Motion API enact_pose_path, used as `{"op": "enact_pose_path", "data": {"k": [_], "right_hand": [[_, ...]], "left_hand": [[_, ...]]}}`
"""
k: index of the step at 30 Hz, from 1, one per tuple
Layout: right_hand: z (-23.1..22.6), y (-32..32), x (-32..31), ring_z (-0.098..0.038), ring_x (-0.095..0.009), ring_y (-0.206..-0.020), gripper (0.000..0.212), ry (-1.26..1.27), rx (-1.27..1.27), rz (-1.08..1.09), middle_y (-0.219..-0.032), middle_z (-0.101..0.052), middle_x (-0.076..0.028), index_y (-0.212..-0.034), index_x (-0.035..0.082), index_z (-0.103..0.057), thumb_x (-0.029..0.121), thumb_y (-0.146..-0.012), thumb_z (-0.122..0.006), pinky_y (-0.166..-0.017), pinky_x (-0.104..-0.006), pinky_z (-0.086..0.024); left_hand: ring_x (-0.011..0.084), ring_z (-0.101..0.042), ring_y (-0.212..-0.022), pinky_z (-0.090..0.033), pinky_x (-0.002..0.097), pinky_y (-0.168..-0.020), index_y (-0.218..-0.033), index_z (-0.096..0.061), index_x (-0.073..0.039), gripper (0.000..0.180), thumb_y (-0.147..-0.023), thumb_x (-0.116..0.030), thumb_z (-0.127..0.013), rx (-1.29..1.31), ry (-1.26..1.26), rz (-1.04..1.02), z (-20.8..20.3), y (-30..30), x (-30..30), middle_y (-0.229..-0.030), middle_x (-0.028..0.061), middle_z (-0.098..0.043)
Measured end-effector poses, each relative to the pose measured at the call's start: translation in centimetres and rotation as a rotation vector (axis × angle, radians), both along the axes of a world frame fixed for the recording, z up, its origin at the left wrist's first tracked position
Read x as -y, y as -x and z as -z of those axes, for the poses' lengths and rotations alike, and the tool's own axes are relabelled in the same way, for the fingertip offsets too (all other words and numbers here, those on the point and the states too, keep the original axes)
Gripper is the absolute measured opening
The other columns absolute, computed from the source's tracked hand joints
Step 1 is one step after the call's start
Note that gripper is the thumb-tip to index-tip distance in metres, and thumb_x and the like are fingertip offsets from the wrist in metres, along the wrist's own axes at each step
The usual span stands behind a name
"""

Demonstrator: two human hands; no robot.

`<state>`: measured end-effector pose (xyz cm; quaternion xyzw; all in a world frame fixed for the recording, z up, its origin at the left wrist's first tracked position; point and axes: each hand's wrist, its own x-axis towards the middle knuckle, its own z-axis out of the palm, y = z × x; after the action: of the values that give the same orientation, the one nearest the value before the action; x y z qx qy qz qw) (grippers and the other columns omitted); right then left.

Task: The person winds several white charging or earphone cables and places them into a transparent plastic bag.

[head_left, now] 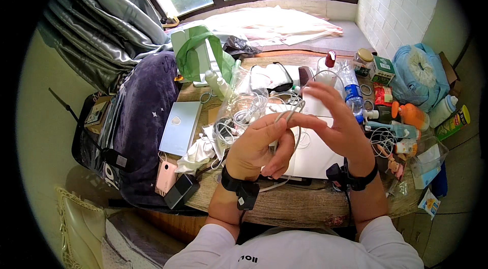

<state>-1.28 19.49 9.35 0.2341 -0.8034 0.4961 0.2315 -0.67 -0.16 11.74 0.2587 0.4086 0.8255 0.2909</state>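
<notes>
Pale cable (295, 108): apparently being coiled, being grasped in the curled left hand (259, 143).
Right hand (344, 134): being held half-spread; grip cannot be told.
Coiling: even tension seemingly being called for next.

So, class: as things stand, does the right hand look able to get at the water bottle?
Probably yes: the water bottle is just beyond the right hand, with nothing apparently blocking the way, though that hand is up close to the cable.

Wood tbl (284, 200), clear btl (352, 92), cable coil (382, 139)
</notes>
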Motion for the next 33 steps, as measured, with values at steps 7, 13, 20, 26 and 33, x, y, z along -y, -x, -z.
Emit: {"op": "enact_pose_path", "data": {"k": [7, 13, 20, 26, 33], "right_hand": [[0.3, -0.2, 0.3, -0.053, -0.021, -0.119, 0.029, -0.096, 0.142, -0.128, -0.112, -0.063, -0.006, -0.118, 0.012, -0.055, 0.023, -0.091, -0.061, -0.111, -0.0541, -0.014], [1.6, 0.1, 1.3, -0.059, -0.017, -0.102, 0.029, -0.02, 0.283, -0.264, -0.098, -0.064, -0.003, -0.117, 0.011, -0.056, 0.02, -0.091, -0.061, -0.11, -0.0534, -0.016], [2.1, 0.6, 1.3, -0.058, -0.017, -0.08, 0.014, 0.075, 0.201, -0.28, -0.078, -0.058, -0.005, -0.085, 0.002, -0.055, 0.014, -0.092, -0.057, -0.072, -0.0313, -0.046], [0.2, -0.7, 1.0, -0.057, -0.016, -0.063, 0.016, 0.07, 0.423, -0.236, -0.065, -0.054, -0.01, -0.089, -0.001, -0.056, 0.014, -0.093, -0.054, -0.058, -0.0303, -0.043], [-1.2, -1.5, 1.4, -0.053, -0.027, -0.055, 0.014, -0.152, 0.344, -0.196, -0.063, -0.055, -0.014, -0.09, 0.001, -0.06, 0.015, -0.088, -0.062, -0.053, -0.0334, -0.042]], "left_hand": [[0.0056, -0.038, -0.03, -0.033, 0.0176, -0.031, -0.136, -0.035, 0.013, 0.061, -0.104, -0.038, -0.027, 0.005, -0.176, 0.02, 0.1, 1.1, 0.8, -0.045, -0.0003, -0.05], [0.0051, -0.039, -0.031, -0.034, 0.0176, -0.032, -0.14, -0.027, 0.013, 0.061, -0.104, -0.037, -0.024, 0.034, -0.287, 0.075, 0.7, 2.0, 0.3, -0.045, -0.0029, -0.048], [0.0102, -0.062, -0.056, -0.055, 0.0254, -0.055, -0.147, -0.012, 0.005, 0.068, -0.102, -0.043, -0.031, -0.092, -0.201, -0.131, 1.1, 3.5, 1.0, -0.064, 0.0017, -0.06], [0.0321, -0.039, -0.134, -0.037, 0.0434, -0.11, -0.145, -0.022, 0.003, 0.061, -0.102, -0.038, -0.037, 0.043, -0.374, -0.383, 1.2, 4.2, -0.2, -0.144, 0.0255, -0.036], [0.0333, -0.036, -0.135, -0.04, 0.04, -0.107, -0.142, -0.026, 0.007, 0.058, -0.102, -0.033, -0.038, -0.223, -0.084, -0.611, 2.5, 4.5, -1.3, -0.145, 0.0252, -0.033]]}}
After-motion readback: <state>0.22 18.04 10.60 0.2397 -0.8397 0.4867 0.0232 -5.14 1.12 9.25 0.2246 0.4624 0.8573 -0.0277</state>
